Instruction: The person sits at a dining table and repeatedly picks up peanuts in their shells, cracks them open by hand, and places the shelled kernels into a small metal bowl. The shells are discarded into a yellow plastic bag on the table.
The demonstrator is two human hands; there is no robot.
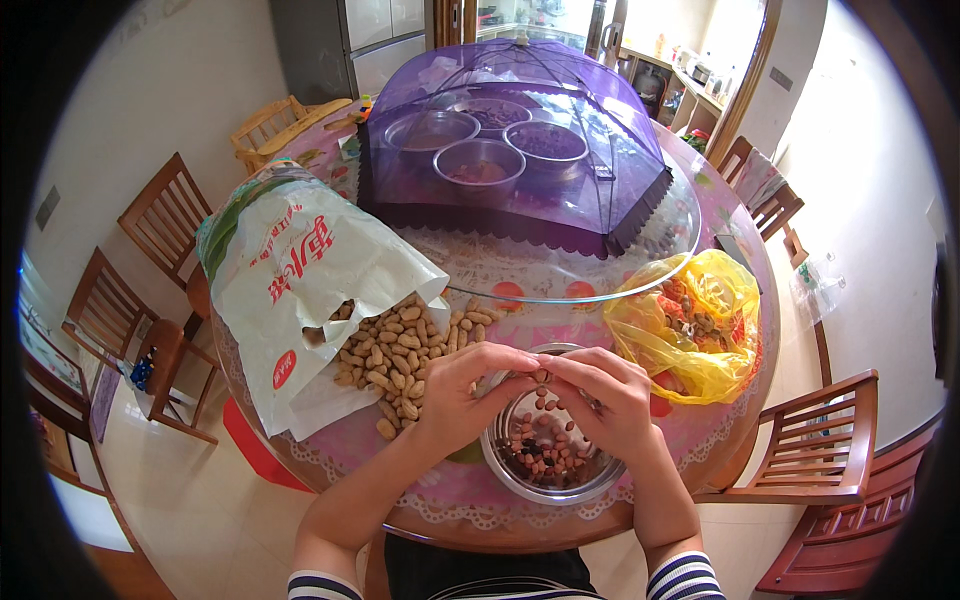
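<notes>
Over a stainless steel bowl (pixel 553 496) my left hand (pixel 469 390) and my right hand (pixel 609 401) meet at the fingertips, with a peanut (pixel 541 375) pinched between them. Reddish shelled peanut kernels (pixel 551 450) lie in the bowl, and a few show just under my fingers. To the left, a heap of unshelled peanuts (pixel 397 352) spills from the open mouth of a white printed sack (pixel 330 255). A yellow plastic bag (pixel 682 330), holding what look like peanut shells, stands to the right of my right hand.
A purple mesh food cover (pixel 517 195) stands over several metal bowls on the glass turntable (pixel 585 298) ahead. A dark flat object (pixel 739 259) lies at the table's right edge. Wooden chairs (pixel 814 442) surround the round table, and a red stool (pixel 259 450) is at lower left.
</notes>
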